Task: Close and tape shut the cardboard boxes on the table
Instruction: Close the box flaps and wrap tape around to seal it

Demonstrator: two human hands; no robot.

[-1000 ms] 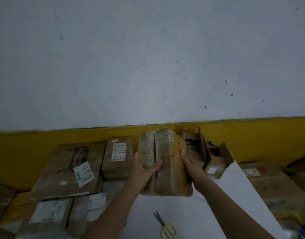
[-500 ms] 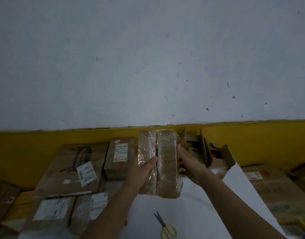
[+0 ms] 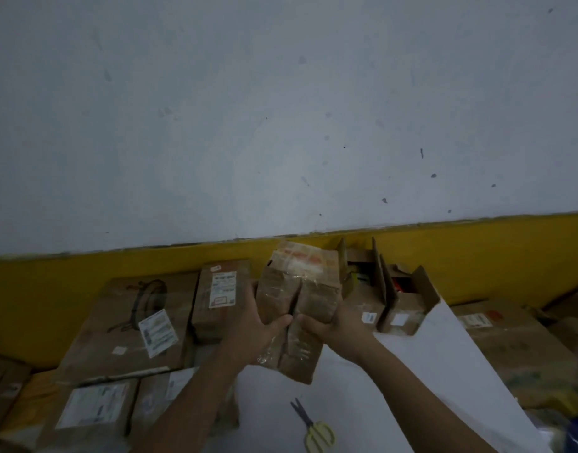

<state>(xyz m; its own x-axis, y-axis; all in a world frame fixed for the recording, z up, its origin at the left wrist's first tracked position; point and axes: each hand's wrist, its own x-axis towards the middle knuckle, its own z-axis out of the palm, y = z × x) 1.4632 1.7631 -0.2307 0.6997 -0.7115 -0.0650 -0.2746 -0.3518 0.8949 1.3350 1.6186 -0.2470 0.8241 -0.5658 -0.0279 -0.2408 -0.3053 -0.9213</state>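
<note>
Light is poor and the frame is soft; I cannot read any label. The lower edge cuts off both forearms, and the parcels at the left and right margins are only partly in view.

I see the small cardboard box [image 3: 299,308] held up off the white bench [image 3: 421,371], in front of the yellow wall band [image 3: 85,273]. It is brown, creased and wrapped in glossy clear tape, with an orange-red patch near its far end. A dark seam runs down the facing side between two flaps. Its long axis runs from near me up and away toward the wall, leaning slightly right at the top.

The left hand [image 3: 251,325] grips its left side, thumb pressing across the seam; the right hand [image 3: 338,325] grips the right side, thumb meeting the left one at the seam. Fingers of both are closed around the box; their far tips are hidden behind it.

Yellow-handled scissors [image 3: 313,428] lie on the bench below the box. An open carton [image 3: 402,305] stands behind to the right.
</note>
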